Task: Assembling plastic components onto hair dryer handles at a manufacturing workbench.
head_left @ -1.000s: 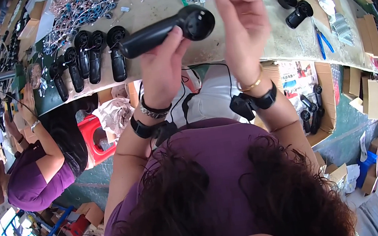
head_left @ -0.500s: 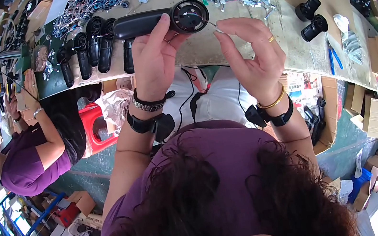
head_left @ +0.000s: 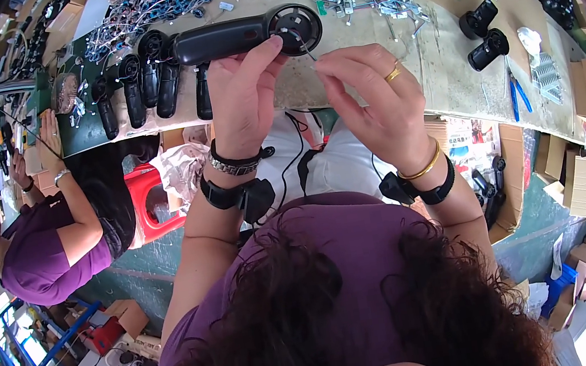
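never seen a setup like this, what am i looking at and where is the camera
There is no robot here: these are a person's two bare hands, seen from a wide fisheye camera worn on their head and looking down. That is why straight edges bend near the rim.

The left hand holds a black handle-shaped housing with a round, open end. The right hand pinches something thin at that end, perhaps a wire; it is too small to tell.

On the table lie similar black housings, tangled wires, two black cylindrical parts and blue-handled pliers. A co-worker is at the left.
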Action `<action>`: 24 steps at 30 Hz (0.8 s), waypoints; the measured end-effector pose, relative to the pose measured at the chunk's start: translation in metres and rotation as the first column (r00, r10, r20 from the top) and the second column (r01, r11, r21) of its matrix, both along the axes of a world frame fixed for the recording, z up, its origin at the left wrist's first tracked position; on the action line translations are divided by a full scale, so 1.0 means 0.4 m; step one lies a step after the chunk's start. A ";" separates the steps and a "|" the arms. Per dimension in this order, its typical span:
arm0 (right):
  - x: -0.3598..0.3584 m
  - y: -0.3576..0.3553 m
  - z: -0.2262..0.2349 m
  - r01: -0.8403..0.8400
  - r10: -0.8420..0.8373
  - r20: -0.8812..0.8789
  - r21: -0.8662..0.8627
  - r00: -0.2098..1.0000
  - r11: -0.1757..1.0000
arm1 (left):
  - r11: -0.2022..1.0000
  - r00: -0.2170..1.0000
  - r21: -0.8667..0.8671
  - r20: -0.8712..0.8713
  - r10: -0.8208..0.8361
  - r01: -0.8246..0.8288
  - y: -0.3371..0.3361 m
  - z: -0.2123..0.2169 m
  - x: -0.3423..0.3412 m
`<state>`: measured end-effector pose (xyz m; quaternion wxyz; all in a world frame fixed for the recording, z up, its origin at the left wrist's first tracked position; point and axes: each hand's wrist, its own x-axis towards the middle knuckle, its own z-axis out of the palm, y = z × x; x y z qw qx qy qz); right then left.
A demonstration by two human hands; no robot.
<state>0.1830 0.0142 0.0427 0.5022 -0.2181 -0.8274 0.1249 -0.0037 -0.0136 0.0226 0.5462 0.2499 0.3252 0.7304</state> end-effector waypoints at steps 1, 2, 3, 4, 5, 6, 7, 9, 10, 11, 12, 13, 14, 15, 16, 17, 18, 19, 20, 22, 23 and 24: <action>-0.001 0.000 0.003 -0.003 0.003 0.003 -0.001 1.000 1.000 | 1.000 1.000 0.002 -0.001 0.000 0.000 0.001 0.000 -0.001; -0.002 0.001 0.005 -0.006 0.006 0.006 -0.001 1.000 1.000 | 1.000 1.000 -0.014 -0.013 0.013 -0.013 0.003 -0.002 -0.002; -0.003 0.001 0.007 -0.008 0.008 0.010 -0.002 1.000 1.000 | 0.999 0.999 -0.031 -0.025 0.025 -0.026 0.004 -0.004 -0.003; -0.004 0.000 0.008 -0.008 0.008 0.009 0.001 1.000 1.000 | 0.998 0.999 -0.046 -0.037 0.038 -0.039 0.005 -0.006 -0.004; -0.005 -0.002 0.008 -0.008 0.008 0.011 -0.005 1.000 1.000 | 0.998 0.999 -0.043 -0.038 0.037 -0.039 0.005 -0.007 -0.004; -0.006 -0.003 0.007 -0.009 0.009 0.014 -0.011 1.000 1.000 | 0.998 0.997 -0.030 -0.048 0.054 -0.056 0.004 -0.010 -0.001; -0.007 -0.003 0.007 -0.010 0.010 0.017 -0.018 1.000 1.000 | 0.997 0.996 -0.017 -0.058 0.071 -0.072 0.004 -0.011 0.002; -0.012 -0.002 0.009 -0.020 0.021 0.026 -0.019 0.999 1.000 | 0.996 0.994 -0.002 -0.068 0.090 -0.091 0.008 -0.011 0.004; -0.014 -0.002 0.010 -0.030 0.030 0.035 -0.024 0.999 0.999 | 0.996 0.994 0.007 -0.068 0.089 -0.089 0.014 -0.010 0.004; -0.016 -0.006 0.008 -0.039 0.041 0.044 -0.033 0.998 0.999 | 0.996 0.994 0.011 -0.068 0.087 -0.087 0.015 -0.011 0.003; -0.017 -0.008 0.007 -0.041 0.043 0.043 -0.036 0.998 0.999 | 0.996 0.994 0.014 -0.068 0.086 -0.085 0.016 -0.012 0.003; -0.019 -0.007 0.006 -0.049 0.050 0.042 -0.041 0.998 0.998 | 0.996 0.994 0.011 -0.069 0.088 -0.088 0.017 -0.013 0.004; -0.020 -0.007 0.005 -0.056 0.058 0.042 -0.046 0.997 0.997 | 0.994 0.991 0.010 -0.071 0.112 -0.111 0.020 -0.015 0.006; -0.021 -0.008 0.004 -0.062 0.065 0.041 -0.051 0.997 0.997 | 0.991 0.988 0.010 -0.073 0.135 -0.135 0.022 -0.015 0.008; -0.022 -0.009 0.003 -0.064 0.066 0.040 -0.052 0.997 0.997 | 0.987 0.985 0.011 -0.075 0.158 -0.158 0.023 -0.015 0.009; -0.024 -0.010 0.003 -0.066 0.068 0.040 -0.059 0.997 0.996 | 0.987 0.984 0.011 -0.076 0.159 -0.159 0.023 -0.014 0.009; -0.026 -0.011 0.003 -0.067 0.070 0.039 -0.067 0.997 0.995 | 0.987 0.983 0.006 -0.083 0.163 -0.163 0.023 -0.012 0.009; -0.028 -0.013 0.002 -0.068 0.071 0.039 -0.074 0.997 0.995 | 0.986 0.982 0.002 -0.090 0.166 -0.166 0.023 -0.010 0.009; -0.028 -0.014 0.002 -0.068 0.071 0.038 -0.074 0.997 0.995 | 0.985 0.981 -0.003 -0.096 0.169 -0.170 0.023 -0.008 0.010; -0.030 -0.012 0.004 -0.072 0.074 0.036 -0.050 0.997 0.996 | 0.984 0.979 -0.002 -0.102 0.178 -0.180 0.024 -0.009 0.012; -0.032 -0.009 0.004 -0.074 0.075 0.035 -0.039 0.997 0.997 | 0.982 0.976 -0.006 -0.107 0.187 -0.189 0.024 -0.012 0.014; -0.034 -0.007 0.004 -0.074 0.075 0.034 -0.036 0.997 0.997 | 0.980 0.974 -0.011 -0.112 0.196 -0.199 0.026 -0.014 0.015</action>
